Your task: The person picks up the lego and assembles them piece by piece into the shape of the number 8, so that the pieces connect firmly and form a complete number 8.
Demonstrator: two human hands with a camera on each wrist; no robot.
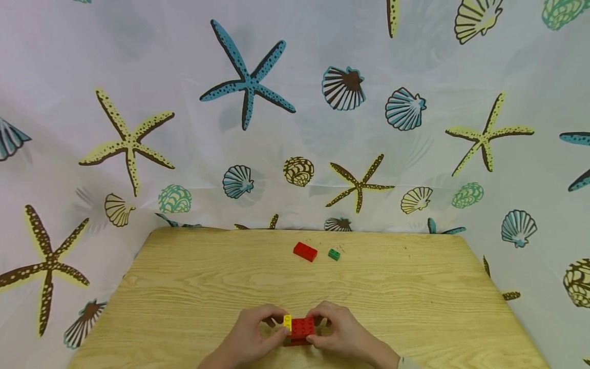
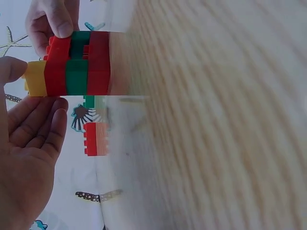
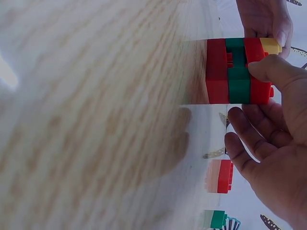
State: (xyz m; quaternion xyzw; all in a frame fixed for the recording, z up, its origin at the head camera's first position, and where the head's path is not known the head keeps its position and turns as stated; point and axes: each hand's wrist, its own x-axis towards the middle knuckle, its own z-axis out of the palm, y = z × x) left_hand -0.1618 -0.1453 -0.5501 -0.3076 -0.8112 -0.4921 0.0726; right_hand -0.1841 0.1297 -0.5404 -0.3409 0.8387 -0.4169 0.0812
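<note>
Pinching the yellow building brick (image 1: 288,323) at near and far ends with the left grip (image 1: 251,331), atop the left end of the red-and-green stack (image 1: 302,327). Set lengthwise near to far, crosswise to the stack's left-right length. Holding the stack's right end with the right grip (image 1: 343,329).

Your head view is bright; your right wrist view shows a blurry counter (image 3: 96,120), white shine (image 3: 7,74) between nine and ten o'clock.

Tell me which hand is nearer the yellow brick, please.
Left: the left hand holds the yellow brick; the right hand grips the upper red brick at its opposite end.
</note>
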